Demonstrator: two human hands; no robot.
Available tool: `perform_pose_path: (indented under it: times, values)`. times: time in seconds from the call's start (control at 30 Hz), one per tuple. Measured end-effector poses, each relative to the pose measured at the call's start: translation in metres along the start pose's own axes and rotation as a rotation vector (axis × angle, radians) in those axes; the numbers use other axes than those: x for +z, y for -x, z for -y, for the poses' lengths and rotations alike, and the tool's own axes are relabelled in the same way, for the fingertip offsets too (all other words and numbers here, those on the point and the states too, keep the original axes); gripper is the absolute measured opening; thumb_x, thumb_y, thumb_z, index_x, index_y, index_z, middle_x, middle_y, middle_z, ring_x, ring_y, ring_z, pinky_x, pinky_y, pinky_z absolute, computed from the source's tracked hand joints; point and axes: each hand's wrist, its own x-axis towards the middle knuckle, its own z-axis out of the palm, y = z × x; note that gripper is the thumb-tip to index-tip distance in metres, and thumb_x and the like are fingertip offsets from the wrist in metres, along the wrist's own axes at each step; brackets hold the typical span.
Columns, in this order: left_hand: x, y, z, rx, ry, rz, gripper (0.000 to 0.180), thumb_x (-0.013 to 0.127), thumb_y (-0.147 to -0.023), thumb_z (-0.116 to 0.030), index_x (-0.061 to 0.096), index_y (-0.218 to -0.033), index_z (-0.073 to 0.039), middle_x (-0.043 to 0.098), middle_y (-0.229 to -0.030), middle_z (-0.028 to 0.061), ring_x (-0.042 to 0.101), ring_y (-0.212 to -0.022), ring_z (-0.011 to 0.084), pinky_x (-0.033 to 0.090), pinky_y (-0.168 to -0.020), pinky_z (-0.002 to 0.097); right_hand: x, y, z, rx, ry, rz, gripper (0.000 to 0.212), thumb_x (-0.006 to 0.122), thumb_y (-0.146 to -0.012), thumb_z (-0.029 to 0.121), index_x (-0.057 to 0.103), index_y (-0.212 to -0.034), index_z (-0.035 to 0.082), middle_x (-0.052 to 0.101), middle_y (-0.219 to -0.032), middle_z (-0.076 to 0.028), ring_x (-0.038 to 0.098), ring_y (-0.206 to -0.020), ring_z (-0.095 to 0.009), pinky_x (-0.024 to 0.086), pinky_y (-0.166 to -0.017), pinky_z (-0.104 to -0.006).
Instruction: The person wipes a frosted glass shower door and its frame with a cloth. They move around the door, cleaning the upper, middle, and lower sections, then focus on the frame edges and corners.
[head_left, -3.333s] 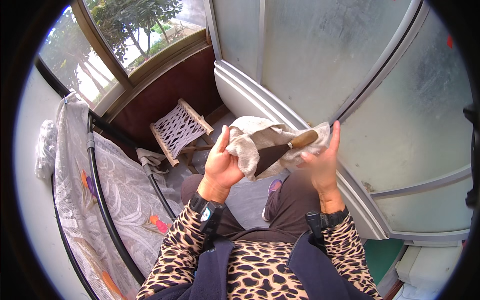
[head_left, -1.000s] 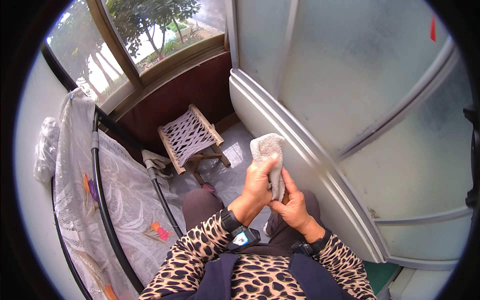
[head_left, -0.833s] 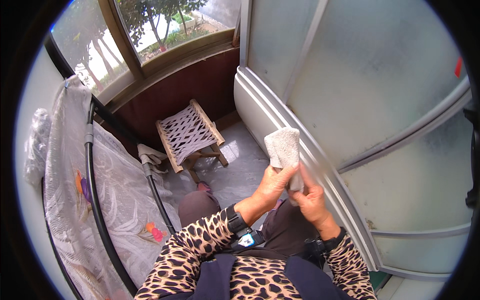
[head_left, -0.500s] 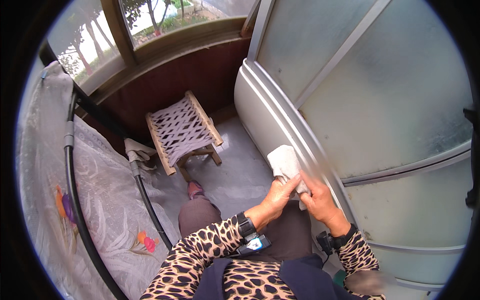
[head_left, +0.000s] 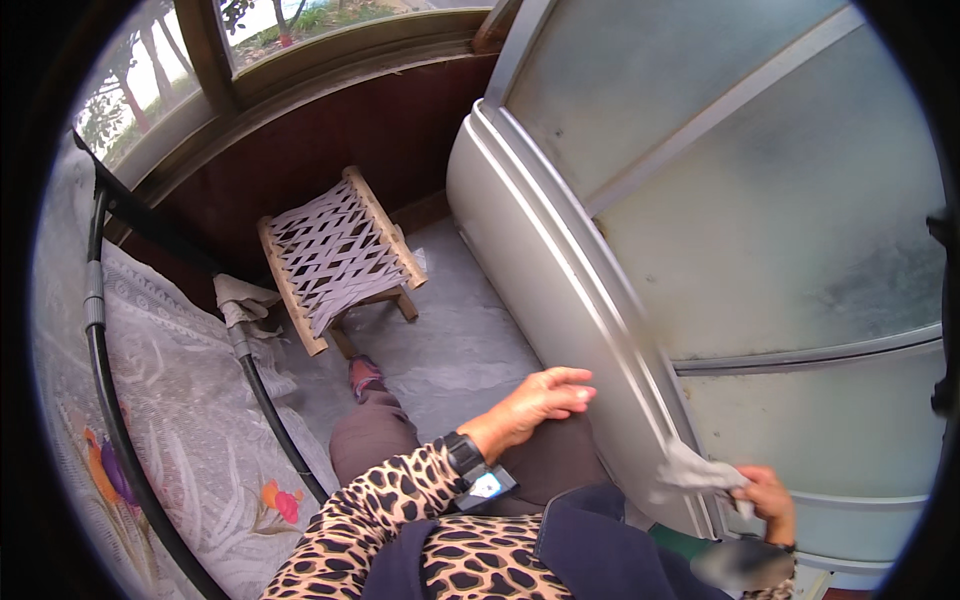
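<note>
At the lower right, my right hand (head_left: 768, 492) is closed on one end of a whitish cloth (head_left: 700, 472). The cloth trails leftward from the fingers, blurred by motion, over the metal rail (head_left: 655, 400) at the foot of the frosted panels. My left hand (head_left: 545, 397) hangs above my knee with its fingers stretched out and nothing in it. It is nearest to the white lower panel (head_left: 535, 250), apart from it.
A folding stool (head_left: 340, 250) with a woven strap seat stands ahead on the grey floor (head_left: 455, 330). Frosted glass panels (head_left: 770, 230) rise on the right. To the left is a black-tube frame (head_left: 110, 400) with a white lace cover (head_left: 190, 440). Windows line the far side.
Both hands held the cloth together above my lap; now the left has let go. My right hand has carried the cloth right and nearer to me. The view has shifted slightly.
</note>
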Motion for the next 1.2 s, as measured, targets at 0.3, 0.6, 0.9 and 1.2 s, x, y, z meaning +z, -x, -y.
perform_pose_path:
  times: [0.3,0.6,0.9,1.2]
  values:
    - [-0.015,0.012,-0.007,0.07,0.116,-0.242,0.032,0.058,-0.093,-0.021,0.056,-0.122,-0.007,0.066,-0.111,0.0121,0.065,-0.095,0.0192,0.052,-0.083,0.0305,-0.048,0.088,-0.141,0.312,-0.332,-0.157,0.03,0.067,-0.071,-0.001,0.067,-0.1,-0.009,0.07,-0.083,-0.014,0.067,-0.066,-0.022,0.058,-0.06,-0.0319]
    - [0.004,0.069,0.003,0.279,0.162,-0.376,0.031,0.058,-0.094,-0.025,0.058,-0.119,-0.007,0.066,-0.106,0.0101,0.064,-0.093,0.0218,0.051,-0.084,0.036,0.028,0.063,-0.317,0.428,-0.686,-0.049,0.025,0.064,-0.077,0.002,0.066,-0.101,-0.006,0.068,-0.086,-0.013,0.067,-0.066,-0.023,0.053,-0.052,-0.0306]
    - [0.002,0.105,0.025,0.288,0.472,-0.641,0.023,0.058,-0.092,-0.025,0.065,-0.107,-0.009,0.068,-0.099,0.0025,0.063,-0.087,0.02,0.052,-0.078,0.0377,-0.078,0.205,-0.386,0.751,-0.522,-0.056,0.024,0.066,-0.075,0.001,0.068,-0.098,-0.008,0.071,-0.089,-0.011,0.068,-0.078,-0.02,0.054,-0.069,-0.0308]
    - [0.021,0.093,0.01,0.255,0.361,-0.597,0.021,0.06,-0.091,-0.024,0.067,-0.105,-0.011,0.069,-0.096,0.0013,0.063,-0.086,0.0189,0.051,-0.078,0.0364,-0.052,0.139,-0.333,0.231,-0.622,0.097,0.034,0.066,-0.072,0.003,0.066,-0.103,-0.011,0.069,-0.085,-0.014,0.064,-0.067,-0.02,0.05,-0.058,-0.0288]
